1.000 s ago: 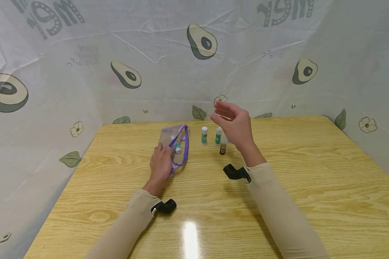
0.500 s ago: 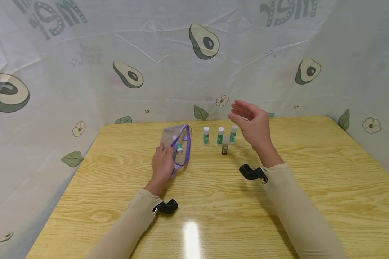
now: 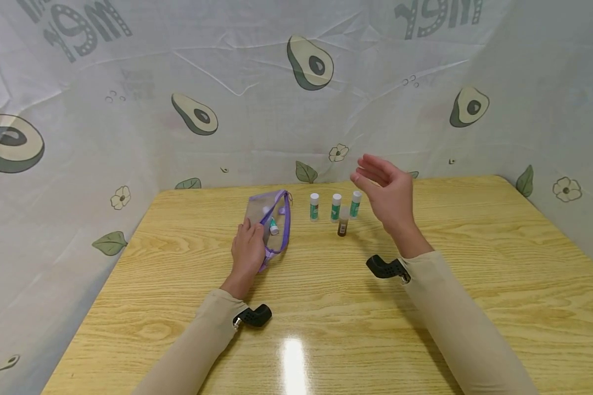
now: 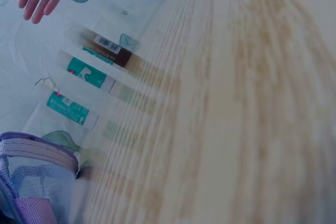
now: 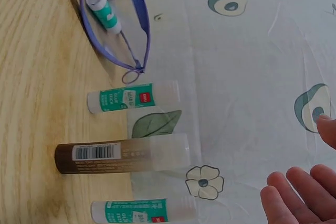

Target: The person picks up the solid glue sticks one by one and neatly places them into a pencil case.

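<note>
On a yellowish wood-grain table [image 3: 336, 307], the left hand [image 3: 247, 249] lies on an unzipped, see-through mesh pouch with purple trim [image 3: 287, 222] holding one teal-and-white glue stick [image 3: 274, 226], its grip unclear, while the empty right hand [image 3: 391, 195], fingers gently curved, is raised near three upright teal-and-white tubes [image 3: 336, 209] and a brown cylindrical stick [image 3: 342, 228].
</note>
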`<state>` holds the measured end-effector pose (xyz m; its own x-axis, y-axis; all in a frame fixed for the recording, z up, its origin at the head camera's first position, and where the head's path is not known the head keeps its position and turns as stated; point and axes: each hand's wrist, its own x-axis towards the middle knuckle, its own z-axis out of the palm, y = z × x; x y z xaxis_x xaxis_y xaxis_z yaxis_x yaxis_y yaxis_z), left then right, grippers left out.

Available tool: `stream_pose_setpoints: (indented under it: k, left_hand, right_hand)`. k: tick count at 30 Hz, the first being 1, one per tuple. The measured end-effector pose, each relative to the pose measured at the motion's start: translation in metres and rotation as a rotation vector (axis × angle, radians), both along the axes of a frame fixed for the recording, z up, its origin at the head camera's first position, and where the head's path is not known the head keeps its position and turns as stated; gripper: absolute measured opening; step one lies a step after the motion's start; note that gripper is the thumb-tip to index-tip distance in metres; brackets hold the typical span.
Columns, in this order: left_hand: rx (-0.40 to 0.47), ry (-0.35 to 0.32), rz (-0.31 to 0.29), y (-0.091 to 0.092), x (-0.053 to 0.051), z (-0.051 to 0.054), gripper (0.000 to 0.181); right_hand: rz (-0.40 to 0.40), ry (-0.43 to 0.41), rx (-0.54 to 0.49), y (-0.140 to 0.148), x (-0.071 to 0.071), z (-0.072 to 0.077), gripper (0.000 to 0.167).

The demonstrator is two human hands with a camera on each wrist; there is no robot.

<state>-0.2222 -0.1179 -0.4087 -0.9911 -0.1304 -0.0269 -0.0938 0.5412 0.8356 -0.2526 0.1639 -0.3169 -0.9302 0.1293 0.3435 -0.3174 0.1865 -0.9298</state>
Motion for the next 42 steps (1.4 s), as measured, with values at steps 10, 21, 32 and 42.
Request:
stream_pose_setpoints:
  k: [10, 21, 32, 42]
  left_hand:
    - [0.004, -0.012, 0.006, 0.001, 0.001, 0.000, 0.060]
    - [0.005, -0.017, 0.010, 0.000, 0.001, 0.000, 0.061]
    - [-0.007, -0.003, 0.018, 0.001, -0.001, 0.001, 0.061]
    - [-0.009, 0.002, 0.017, 0.001, -0.001, 0.001, 0.061]
  right_hand:
    - [0.013, -0.062, 0.066, -0.003, 0.003, -0.019, 0.052]
    - [0.023, -0.164, 0.115, -0.005, 0.002, -0.038, 0.052]
    - [0.022, -0.261, 0.175, -0.006, 0.004, -0.048, 0.051]
    - [0.044, -0.303, 0.233, -0.008, 0.006, -0.054, 0.044]
